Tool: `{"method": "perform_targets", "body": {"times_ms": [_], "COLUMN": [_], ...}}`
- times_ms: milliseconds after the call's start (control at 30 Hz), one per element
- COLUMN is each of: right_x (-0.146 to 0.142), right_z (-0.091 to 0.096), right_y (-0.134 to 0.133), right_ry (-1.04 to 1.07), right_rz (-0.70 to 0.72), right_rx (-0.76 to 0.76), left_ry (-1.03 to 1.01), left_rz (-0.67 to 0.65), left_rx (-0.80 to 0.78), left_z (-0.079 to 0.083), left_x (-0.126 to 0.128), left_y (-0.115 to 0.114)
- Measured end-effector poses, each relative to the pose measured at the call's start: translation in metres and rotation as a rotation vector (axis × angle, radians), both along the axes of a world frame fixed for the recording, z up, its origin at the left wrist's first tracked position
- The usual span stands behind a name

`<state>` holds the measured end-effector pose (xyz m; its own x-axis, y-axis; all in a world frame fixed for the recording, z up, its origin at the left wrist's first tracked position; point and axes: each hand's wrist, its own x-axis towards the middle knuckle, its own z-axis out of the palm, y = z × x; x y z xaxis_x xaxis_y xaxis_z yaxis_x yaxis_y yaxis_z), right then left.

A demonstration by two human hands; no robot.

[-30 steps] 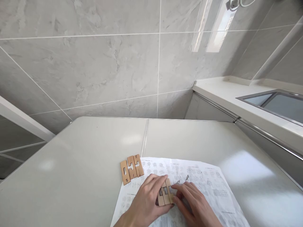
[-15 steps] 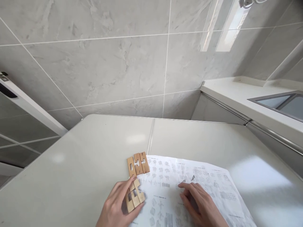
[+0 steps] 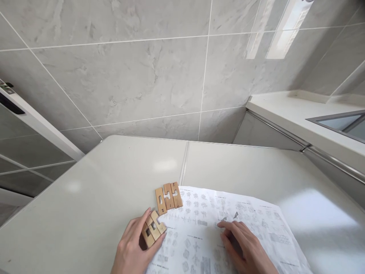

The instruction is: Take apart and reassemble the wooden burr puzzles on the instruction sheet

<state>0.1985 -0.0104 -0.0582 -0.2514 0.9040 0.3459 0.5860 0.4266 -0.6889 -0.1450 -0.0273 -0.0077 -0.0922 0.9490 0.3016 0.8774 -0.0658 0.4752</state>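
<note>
My left hand (image 3: pixel 131 246) grips a small cluster of notched wooden puzzle pieces (image 3: pixel 154 227) at the left edge of a printed instruction sheet (image 3: pixel 256 232). Its fingers curl round the cluster, which rests on the pale table (image 3: pixel 94 198). Just beyond it lie three flat wooden pieces (image 3: pixel 169 197) side by side, marked with numbers and each cut with a slot. My right hand (image 3: pixel 245 247) lies flat on the sheet with its fingers stretched out, holding nothing.
A grey tiled wall rises behind the table. A white counter (image 3: pixel 288 114) with a steel sink (image 3: pixel 339 123) stands to the right. A white-framed glass panel (image 3: pixel 34 129) runs along the left. A seam (image 3: pixel 184 163) splits the tabletop.
My left hand has carried the cluster of pieces left, from the middle of the sheet to its left edge. My right hand let go of it and now rests flat on the paper.
</note>
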Motion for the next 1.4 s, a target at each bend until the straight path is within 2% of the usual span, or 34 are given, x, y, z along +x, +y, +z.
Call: {"method": "perform_targets", "body": {"times_ms": [300,467,533,633,733,867,967,1233,1400], "right_x": [0.005,0.001,0.001,0.001,0.002,0.003,0.005,0.011,0.011], "right_z": [0.006,0.008,0.008,0.007,0.007,0.008,0.01,0.016,0.012], "right_y": [0.004,0.002,0.002,0.002,0.003,0.003,0.004,0.01,0.012], "right_ry": [-0.021,0.0,0.008,0.015,0.022,0.026,0.013,-0.03,-0.036], "right_rz": [0.058,-0.005,-0.01,0.021,0.038,0.044,0.064,0.129,0.151], "right_rx": [0.014,0.021,0.023,-0.002,-0.017,-0.024,-0.036,-0.009,0.01], "left_ry": [0.004,0.022,0.011,-0.078,-0.174,-0.171,-0.169,-0.147,-0.118], "left_rz": [0.002,0.016,0.017,0.066,0.102,0.058,0.041,0.003,-0.043], "left_rx": [-0.006,-0.025,0.001,0.032,-0.019,-0.073,-0.091,-0.121,-0.133], "left_z": [-0.009,-0.001,0.005,0.012,0.015,0.011,0.008,0.005,0.006], "left_x": [0.016,0.017,0.011,-0.005,-0.021,-0.036,-0.04,-0.041,-0.041], "left_y": [0.007,0.005,0.011,0.038,0.083,0.14,0.161,0.157,0.154]}}
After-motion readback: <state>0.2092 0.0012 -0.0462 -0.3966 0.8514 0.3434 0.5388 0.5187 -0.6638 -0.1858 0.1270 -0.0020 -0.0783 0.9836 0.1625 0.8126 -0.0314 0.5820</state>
